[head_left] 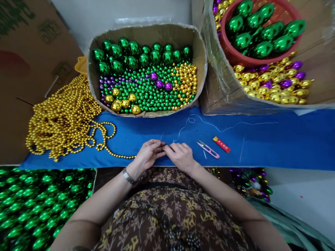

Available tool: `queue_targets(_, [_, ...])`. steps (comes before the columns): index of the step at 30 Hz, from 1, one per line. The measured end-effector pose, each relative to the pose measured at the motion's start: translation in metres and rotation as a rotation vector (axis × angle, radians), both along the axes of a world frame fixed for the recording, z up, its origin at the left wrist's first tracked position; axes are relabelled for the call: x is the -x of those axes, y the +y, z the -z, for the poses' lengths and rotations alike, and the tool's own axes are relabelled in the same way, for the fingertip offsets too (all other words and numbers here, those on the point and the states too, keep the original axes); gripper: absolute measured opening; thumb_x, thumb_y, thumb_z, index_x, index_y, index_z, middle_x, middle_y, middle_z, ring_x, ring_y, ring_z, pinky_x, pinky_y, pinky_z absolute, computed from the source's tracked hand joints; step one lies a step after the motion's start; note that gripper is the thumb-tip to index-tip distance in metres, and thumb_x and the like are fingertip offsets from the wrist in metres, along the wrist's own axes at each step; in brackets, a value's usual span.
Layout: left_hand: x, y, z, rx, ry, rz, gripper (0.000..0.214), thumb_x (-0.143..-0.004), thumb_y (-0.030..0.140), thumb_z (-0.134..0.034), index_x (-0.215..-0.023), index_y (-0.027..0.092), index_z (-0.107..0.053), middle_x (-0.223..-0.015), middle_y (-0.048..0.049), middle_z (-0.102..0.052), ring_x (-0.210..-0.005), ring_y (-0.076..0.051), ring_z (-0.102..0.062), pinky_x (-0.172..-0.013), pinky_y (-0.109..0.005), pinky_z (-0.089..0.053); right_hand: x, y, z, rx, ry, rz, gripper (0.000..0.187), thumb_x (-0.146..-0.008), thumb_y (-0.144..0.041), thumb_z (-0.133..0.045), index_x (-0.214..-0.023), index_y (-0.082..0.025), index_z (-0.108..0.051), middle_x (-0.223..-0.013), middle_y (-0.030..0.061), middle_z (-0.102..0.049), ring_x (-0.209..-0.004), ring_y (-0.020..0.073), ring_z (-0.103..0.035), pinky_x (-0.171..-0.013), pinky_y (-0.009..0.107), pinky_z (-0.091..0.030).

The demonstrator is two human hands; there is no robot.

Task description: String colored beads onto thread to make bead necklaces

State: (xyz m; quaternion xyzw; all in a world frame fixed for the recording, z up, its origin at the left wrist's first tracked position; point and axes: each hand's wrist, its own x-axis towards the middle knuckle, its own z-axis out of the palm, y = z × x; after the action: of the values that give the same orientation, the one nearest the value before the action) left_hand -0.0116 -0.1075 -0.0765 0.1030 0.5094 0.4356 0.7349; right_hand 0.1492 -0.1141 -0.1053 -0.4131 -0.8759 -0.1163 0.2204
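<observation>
Over the near edge of the blue cloth, holds left hand and right hand close together, with fingers narrowed to a pinch on white thread, too fine at the tips to tell exactly how. Trails that thread away from the hands through 1 loop and rightward across the cloth. Just right of the right hand, pink-handled snips near a red packet. Leftward, heaped gold bead strings, with 1 length reaching the left hand. Beyond, an open box of beads, including 3 larger purple balls.
</observation>
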Motion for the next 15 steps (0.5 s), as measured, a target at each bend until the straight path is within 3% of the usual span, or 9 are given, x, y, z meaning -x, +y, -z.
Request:
queue_targets(4, [0.000,-0.005,-0.004,0.066,0.000,0.049,0.012,-0.082,0.009,-0.060,-0.072,0.013,-0.054,-0.077,-0.0096,-0.070,-0.072,-0.019,-0.070,-0.069,-0.034,-0.058,-0.004,0.004,-0.007,-0.076,0.009,0.021,0.015,-0.095,-0.019,-0.052,-0.089,-0.019,-0.066,-0.061,-0.0001,-0.054,-0.062,0.0129,-0.045,-0.063,0.033,-0.024])
queue_targets(9, [-0.004,-0.008,-0.009,0.079,-0.018,0.056,0.016,-0.082,0.005,-0.056,-0.069,0.013,-0.053,-0.063,-0.0038,-0.064,-0.060,-0.013,-0.066,-0.065,-0.027,-0.056,-0.003,-0.004,-0.012,-0.128,-0.010,-0.109,0.015,-0.094,-0.018,-0.051,-0.092,-0.017,-0.066,-0.063,0.0002,-0.055,-0.062,0.0123,-0.044,-0.062,0.033,-0.024])
queue_targets(15, [-0.003,-0.005,-0.006,-0.033,0.030,-0.005,0.015,-0.079,0.017,-0.068,-0.079,0.015,-0.053,-0.077,-0.0089,-0.071,-0.073,-0.018,-0.070,-0.066,-0.027,-0.054,-0.001,-0.015,-0.005,-0.106,-0.001,-0.157,0.017,-0.093,-0.016,-0.050,-0.089,-0.016,-0.066,-0.061,-0.0001,-0.052,-0.061,0.0123,-0.042,-0.060,0.033,-0.023])
